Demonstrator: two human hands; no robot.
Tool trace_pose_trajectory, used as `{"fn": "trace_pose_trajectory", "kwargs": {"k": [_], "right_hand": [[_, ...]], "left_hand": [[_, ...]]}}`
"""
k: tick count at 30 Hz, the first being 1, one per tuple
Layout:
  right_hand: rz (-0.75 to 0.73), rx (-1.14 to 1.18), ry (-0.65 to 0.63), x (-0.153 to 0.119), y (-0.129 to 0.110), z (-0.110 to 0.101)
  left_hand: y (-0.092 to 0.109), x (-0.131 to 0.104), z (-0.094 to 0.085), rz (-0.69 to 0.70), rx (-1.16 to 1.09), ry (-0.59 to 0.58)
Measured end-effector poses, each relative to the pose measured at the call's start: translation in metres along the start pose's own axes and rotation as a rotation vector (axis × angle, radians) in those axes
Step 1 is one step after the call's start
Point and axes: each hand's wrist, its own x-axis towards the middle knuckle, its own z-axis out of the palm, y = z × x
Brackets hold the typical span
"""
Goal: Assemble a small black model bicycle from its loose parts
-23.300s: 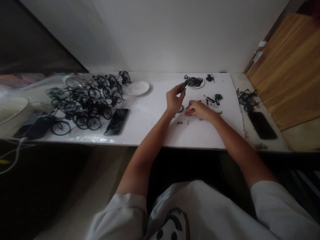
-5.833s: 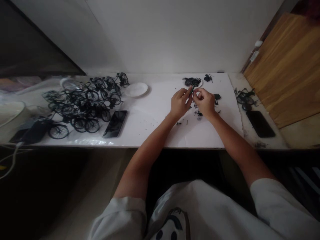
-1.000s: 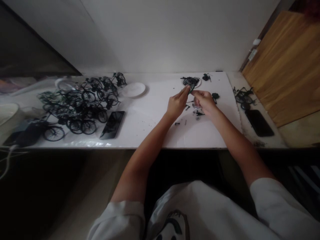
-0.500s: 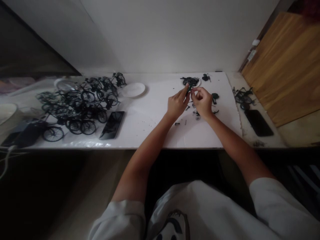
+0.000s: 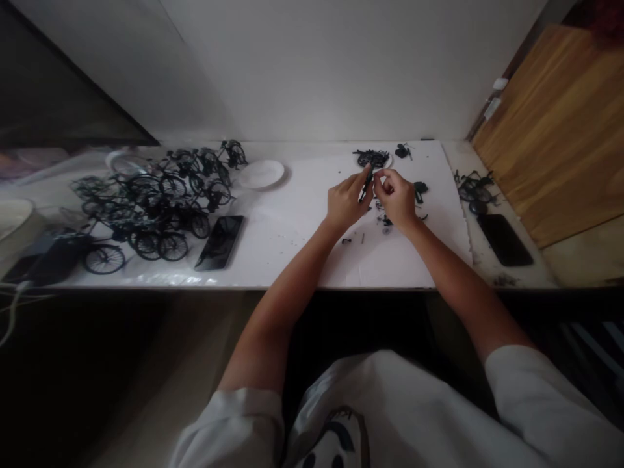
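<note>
My left hand (image 5: 347,198) is closed on a small dark model bicycle part (image 5: 365,183), its fingers reaching forward over the table. Close against it, my right hand (image 5: 396,195) pinches with thumb and forefinger at the same part; whether a second tiny piece sits in that pinch I cannot make out. Just beyond the fingertips, a pile of black model bicycle parts (image 5: 371,158) lies on a white plate. Small loose parts (image 5: 385,221) lie partly hidden beside my right wrist. A dark green piece (image 5: 420,190) is right of that hand.
Several assembled black model bicycles (image 5: 156,201) crowd the left side. A phone (image 5: 220,242) and a white plate (image 5: 262,174) lie beside them. On the right are another dark phone (image 5: 504,239), a partial model bicycle (image 5: 475,187) and a wooden board (image 5: 560,130).
The dark part in my left hand has turned to stand more upright between the fingers. Both hands stay in nearly the same place.
</note>
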Motion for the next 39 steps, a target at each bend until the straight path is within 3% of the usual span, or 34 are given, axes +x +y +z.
{"fn": "trace_pose_trajectory", "kwargs": {"k": [9, 18, 24, 31, 36, 39], "right_hand": [[-0.118, -0.21, -0.049, 0.002, 0.003, -0.005], [-0.089, -0.224, -0.07, 0.002, -0.003, -0.005], [0.04, 0.022, -0.031, 0.0, -0.01, -0.003], [0.378, 0.544, -0.108, 0.004, -0.015, 0.001], [0.512, 0.693, -0.142, 0.008, -0.013, 0.001], [0.473, 0.634, -0.133, 0.006, -0.015, 0.0]], "left_hand": [[0.0, 0.0, 0.0, 0.032, -0.051, 0.077], [0.001, 0.0, 0.0, -0.027, -0.073, 0.031], [0.0, -0.001, 0.0, 0.004, -0.054, 0.06], [-0.005, -0.001, 0.001, 0.031, -0.014, 0.004], [-0.008, 0.001, 0.002, 0.077, 0.016, 0.002], [-0.007, 0.001, 0.0, 0.081, 0.014, 0.016]]}}
